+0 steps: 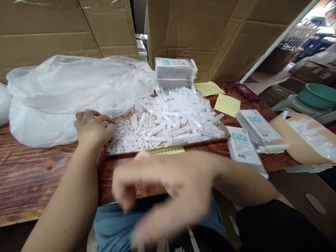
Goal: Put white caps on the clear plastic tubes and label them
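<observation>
My left hand is at the left end of a shallow cardboard tray, beside a crumpled white plastic bag. Its fingers are bent but apart, with some tips hidden. Small white plastic caps lie heaped in the tray's left part, right next to this hand. Clear plastic tubes are piled in the middle and right part. Blurred by motion, my right hand hovers over the table's front edge and my lap. Thumb and fingers are apart there, and nothing shows between them.
Banded printed packs stand behind the tray. More packs lie on its right, near yellow sticker sheets and a dark red device. A box with tubes sits far right. Cardboard panels wall off the back.
</observation>
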The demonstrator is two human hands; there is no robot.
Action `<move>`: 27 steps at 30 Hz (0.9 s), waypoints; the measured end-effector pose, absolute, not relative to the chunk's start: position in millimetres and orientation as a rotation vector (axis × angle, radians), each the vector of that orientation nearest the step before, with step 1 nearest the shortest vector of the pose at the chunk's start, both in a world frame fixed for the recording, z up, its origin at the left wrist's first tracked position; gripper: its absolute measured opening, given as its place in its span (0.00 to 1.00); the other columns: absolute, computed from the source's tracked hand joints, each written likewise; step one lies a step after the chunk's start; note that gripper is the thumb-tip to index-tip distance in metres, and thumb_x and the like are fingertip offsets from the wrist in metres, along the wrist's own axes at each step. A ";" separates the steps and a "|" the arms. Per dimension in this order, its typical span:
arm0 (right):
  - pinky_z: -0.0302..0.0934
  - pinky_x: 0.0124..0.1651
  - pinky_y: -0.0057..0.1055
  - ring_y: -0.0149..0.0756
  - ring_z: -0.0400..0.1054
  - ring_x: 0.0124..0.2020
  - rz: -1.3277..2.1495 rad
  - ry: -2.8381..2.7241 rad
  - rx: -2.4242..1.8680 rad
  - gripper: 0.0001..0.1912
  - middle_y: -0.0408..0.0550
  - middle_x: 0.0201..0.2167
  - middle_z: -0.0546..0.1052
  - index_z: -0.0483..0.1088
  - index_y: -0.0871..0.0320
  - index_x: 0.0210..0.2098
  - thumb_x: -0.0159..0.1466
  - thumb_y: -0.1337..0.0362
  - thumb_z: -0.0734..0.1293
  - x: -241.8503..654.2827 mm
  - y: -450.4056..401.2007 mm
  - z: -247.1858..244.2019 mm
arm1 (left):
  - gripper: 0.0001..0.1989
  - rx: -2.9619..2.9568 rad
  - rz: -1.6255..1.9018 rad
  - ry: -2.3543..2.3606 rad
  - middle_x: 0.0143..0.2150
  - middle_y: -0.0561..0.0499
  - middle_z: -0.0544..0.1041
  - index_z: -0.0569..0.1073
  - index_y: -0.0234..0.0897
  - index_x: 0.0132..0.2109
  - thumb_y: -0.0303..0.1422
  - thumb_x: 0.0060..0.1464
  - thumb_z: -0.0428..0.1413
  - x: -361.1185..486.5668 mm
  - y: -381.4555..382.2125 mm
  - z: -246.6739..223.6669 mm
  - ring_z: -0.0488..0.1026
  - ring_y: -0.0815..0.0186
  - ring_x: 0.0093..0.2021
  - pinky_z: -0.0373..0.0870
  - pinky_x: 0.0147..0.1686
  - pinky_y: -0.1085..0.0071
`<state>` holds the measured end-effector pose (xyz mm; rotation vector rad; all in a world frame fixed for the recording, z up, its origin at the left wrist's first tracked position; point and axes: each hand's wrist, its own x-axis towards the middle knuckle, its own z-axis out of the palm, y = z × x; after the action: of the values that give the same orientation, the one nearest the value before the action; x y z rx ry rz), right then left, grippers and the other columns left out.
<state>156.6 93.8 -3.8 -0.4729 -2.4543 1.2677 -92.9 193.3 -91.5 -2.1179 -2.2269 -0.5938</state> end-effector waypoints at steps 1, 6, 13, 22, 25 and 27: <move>0.66 0.39 0.27 0.30 0.69 0.34 1.233 -2.460 -0.513 0.09 0.40 0.34 0.78 0.67 0.54 0.33 0.60 0.64 0.73 150.2 109.7 -9.8 | 0.11 -2.134 -0.564 -2.184 0.52 0.39 0.70 0.82 0.39 0.39 0.37 0.53 0.57 -92.1 191.0 -90.4 0.56 0.35 0.64 0.58 0.62 0.38; 0.63 0.39 0.34 0.41 0.72 0.41 0.688 -2.411 -1.410 0.05 0.53 0.42 0.79 0.69 0.58 0.41 0.67 0.66 0.63 116.8 187.8 -46.1 | 0.16 -2.187 -0.393 -2.034 0.53 0.34 0.71 0.83 0.35 0.44 0.35 0.54 0.55 -89.5 184.0 -92.8 0.60 0.31 0.62 0.60 0.57 0.36; 0.69 0.43 0.38 0.51 0.76 0.48 0.633 -2.570 -1.688 0.20 0.65 0.49 0.80 0.75 0.65 0.52 0.61 0.64 0.69 78.1 229.9 -69.9 | 0.16 -2.194 -0.340 -1.932 0.54 0.30 0.73 0.83 0.36 0.43 0.32 0.50 0.54 -87.2 185.3 -108.6 0.64 0.32 0.59 0.64 0.51 0.39; 0.63 0.41 0.34 0.48 0.74 0.48 0.451 -2.560 -1.633 0.13 0.60 0.50 0.81 0.77 0.61 0.47 0.64 0.65 0.69 89.2 258.0 -52.3 | 0.15 -2.194 -0.485 -2.113 0.53 0.33 0.77 0.79 0.37 0.44 0.35 0.52 0.53 -87.1 188.3 -98.2 0.69 0.36 0.59 0.65 0.55 0.40; 0.59 0.38 0.31 0.40 0.74 0.41 0.521 -2.699 -1.490 0.15 0.50 0.44 0.82 0.78 0.57 0.39 0.56 0.78 0.69 93.2 265.2 -54.3 | 0.13 -2.203 -0.624 -2.241 0.48 0.37 0.79 0.75 0.39 0.44 0.35 0.51 0.54 -88.9 192.5 -96.7 0.75 0.43 0.52 0.68 0.54 0.47; 0.58 0.36 0.30 0.37 0.72 0.38 0.584 -2.808 -1.383 0.18 0.47 0.41 0.83 0.78 0.56 0.35 0.53 0.82 0.67 96.6 266.9 -58.7 | 0.11 -2.205 -0.725 -2.297 0.44 0.41 0.80 0.72 0.41 0.42 0.35 0.49 0.56 -90.5 194.2 -97.9 0.77 0.46 0.48 0.70 0.52 0.51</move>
<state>96.6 266.9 -58.7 -1.3831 -2.8077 0.5838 -90.5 194.2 -97.9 -2.2050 -2.2969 -0.7250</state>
